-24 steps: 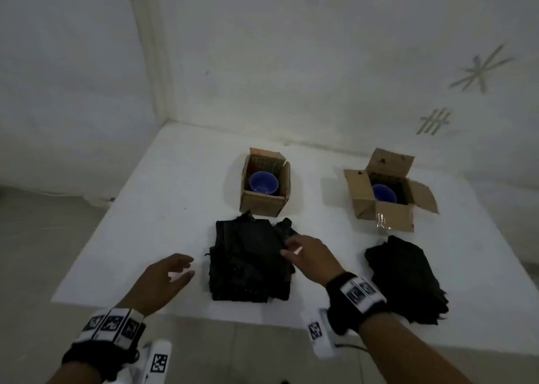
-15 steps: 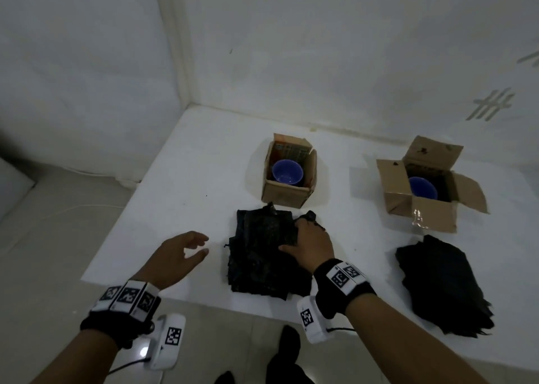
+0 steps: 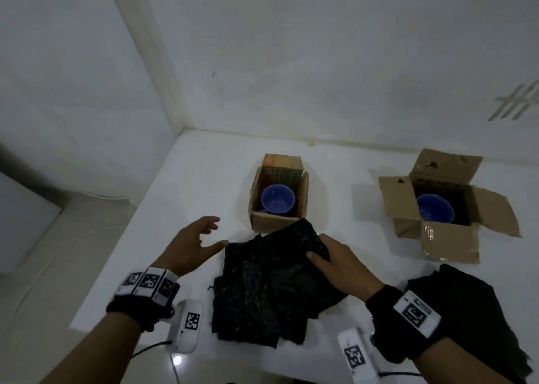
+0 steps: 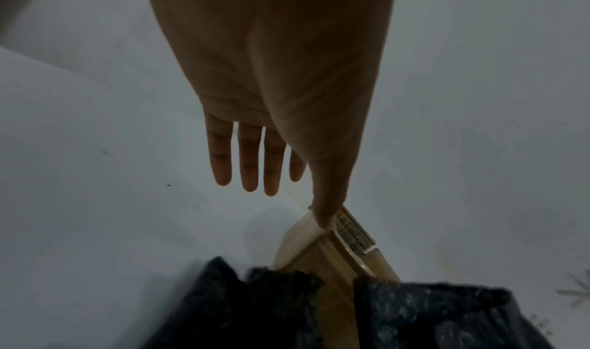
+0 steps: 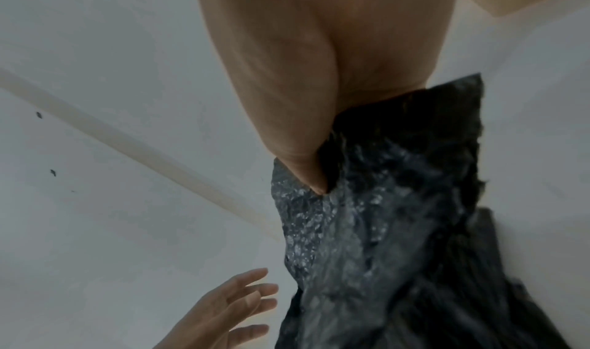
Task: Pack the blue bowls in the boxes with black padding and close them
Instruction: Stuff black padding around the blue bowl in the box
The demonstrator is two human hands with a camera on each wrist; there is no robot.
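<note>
Two open cardboard boxes stand on the white table. The left box (image 3: 278, 197) holds a blue bowl (image 3: 277, 200); the right box (image 3: 443, 208) holds another blue bowl (image 3: 434, 212) on black padding. A stack of black padding sheets (image 3: 271, 290) lies in front of the left box. My right hand (image 3: 335, 258) pinches the top black sheet (image 5: 383, 203) at its far right corner, lifting it off the stack. My left hand (image 3: 198, 243) hovers open beside the stack's left edge, fingers (image 4: 249, 162) straight, holding nothing.
A second pile of black padding (image 3: 466, 319) lies at the right, in front of the right box. White walls close the table at the back and left. The table's front edge (image 3: 122, 319) runs just under my wrists, with floor to the left.
My right hand has gripped the top padding sheet and raised its corner toward the left box. My left hand moved closer to the stack. The head view shifted left and nearer.
</note>
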